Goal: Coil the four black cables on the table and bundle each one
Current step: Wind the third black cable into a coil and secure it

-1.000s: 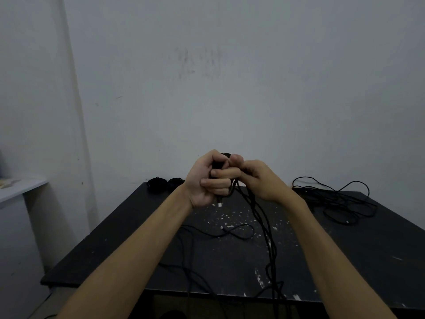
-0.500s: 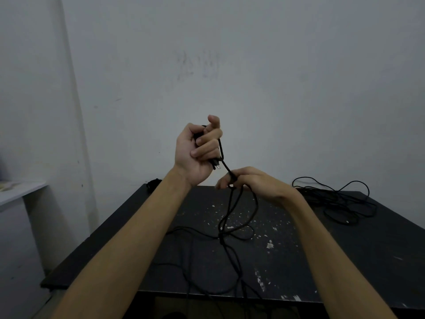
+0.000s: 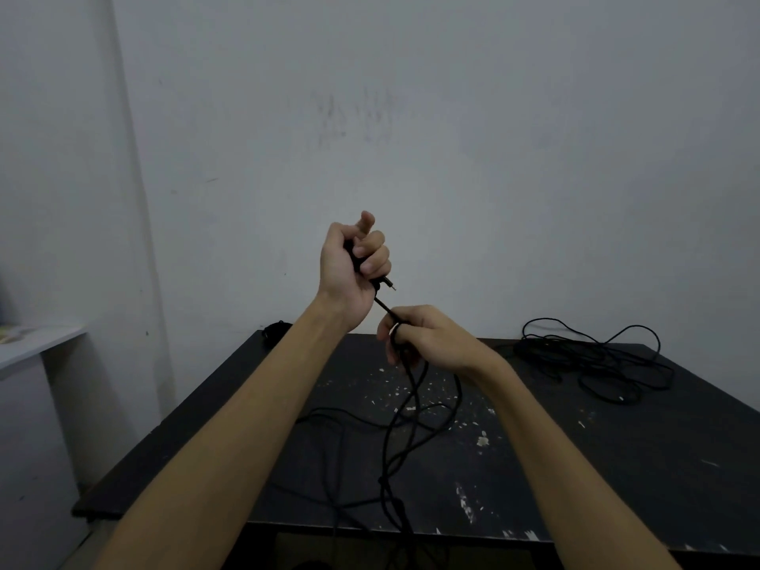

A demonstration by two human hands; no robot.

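A black cable (image 3: 411, 409) runs taut from the left hand (image 3: 349, 269) down to the right hand (image 3: 423, 339), then hangs in loose loops to the table (image 3: 617, 466) and trails over its near edge. The left hand is raised above the table with its fingers curled tight round the cable's end; a small plug tip (image 3: 390, 285) sticks out below the fist. The right hand sits lower and just to the right, fingers closed around the cable a short way down the line. More of this cable lies in slack curves across the middle and near left of the table. A second cable (image 3: 592, 359) lies in a loose tangle at the far right corner, well apart from the hands. A small dark bundle (image 3: 274, 331) sits at the far left corner, partly hidden by the left forearm. White flecks mark the tabletop. A pale shelf (image 3: 37, 343) stands at the left by the wall.
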